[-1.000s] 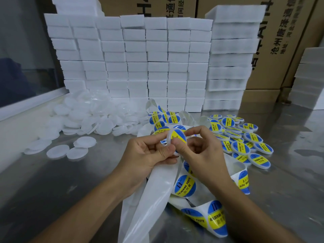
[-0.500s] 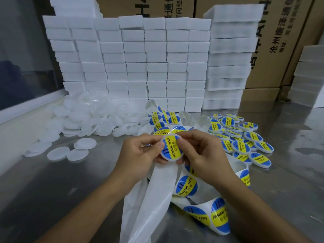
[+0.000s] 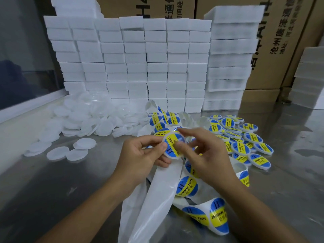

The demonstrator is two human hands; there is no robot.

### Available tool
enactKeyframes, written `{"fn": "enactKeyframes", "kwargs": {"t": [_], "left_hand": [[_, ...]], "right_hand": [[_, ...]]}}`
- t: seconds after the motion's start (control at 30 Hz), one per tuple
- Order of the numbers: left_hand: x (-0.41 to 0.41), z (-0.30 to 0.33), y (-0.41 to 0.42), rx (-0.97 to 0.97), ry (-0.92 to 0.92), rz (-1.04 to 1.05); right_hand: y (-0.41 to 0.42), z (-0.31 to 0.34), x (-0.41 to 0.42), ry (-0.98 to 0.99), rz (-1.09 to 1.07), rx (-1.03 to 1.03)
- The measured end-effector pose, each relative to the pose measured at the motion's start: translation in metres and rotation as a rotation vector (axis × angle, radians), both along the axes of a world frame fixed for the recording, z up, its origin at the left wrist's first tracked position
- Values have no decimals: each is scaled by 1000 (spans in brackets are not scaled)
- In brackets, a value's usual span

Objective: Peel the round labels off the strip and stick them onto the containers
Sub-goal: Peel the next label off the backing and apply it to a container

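L hand [image 3: 140, 155] grips container [image 3: 172, 146], R hand [image 3: 205, 155] fingers [image 3: 178, 145] press label

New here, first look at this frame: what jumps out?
Centre: the left hand holds a round container while the right hand presses its blue-and-yellow label flat. Behind stands a wall of stacked white boxes. Labelled containers pile up at right, plain white ones at left, and the label strip trails below.

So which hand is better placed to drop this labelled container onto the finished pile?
Probably the left hand: it grips the labelled container, while the right hand only presses its label, though the finished pile lies rightward.
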State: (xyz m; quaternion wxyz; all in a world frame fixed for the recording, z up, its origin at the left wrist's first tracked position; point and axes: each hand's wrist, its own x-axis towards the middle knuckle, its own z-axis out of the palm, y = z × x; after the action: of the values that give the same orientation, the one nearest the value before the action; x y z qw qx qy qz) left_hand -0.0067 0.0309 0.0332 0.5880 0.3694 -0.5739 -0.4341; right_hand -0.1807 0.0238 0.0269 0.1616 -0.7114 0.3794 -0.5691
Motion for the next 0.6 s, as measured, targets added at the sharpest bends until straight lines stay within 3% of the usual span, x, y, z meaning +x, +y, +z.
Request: {"fn": "enactKeyframes", "kwargs": {"t": [0.13, 0.23, 0.43, 0.6], "left_hand": [[3, -1, -3, 46, 43, -27], [2, -3, -2, 2, -17, -22], [-1, -16, -5, -188, -491, 233], [1, -23, -7, -140, -634, 243]], "right_hand": [[0, -3, 1, 266, -62, -213], [-1, 1, -3, 265, -85, -252], [-24, 4, -54, 64, -352, -29], [-53, -15, -106, 173, -698, 237]]}}
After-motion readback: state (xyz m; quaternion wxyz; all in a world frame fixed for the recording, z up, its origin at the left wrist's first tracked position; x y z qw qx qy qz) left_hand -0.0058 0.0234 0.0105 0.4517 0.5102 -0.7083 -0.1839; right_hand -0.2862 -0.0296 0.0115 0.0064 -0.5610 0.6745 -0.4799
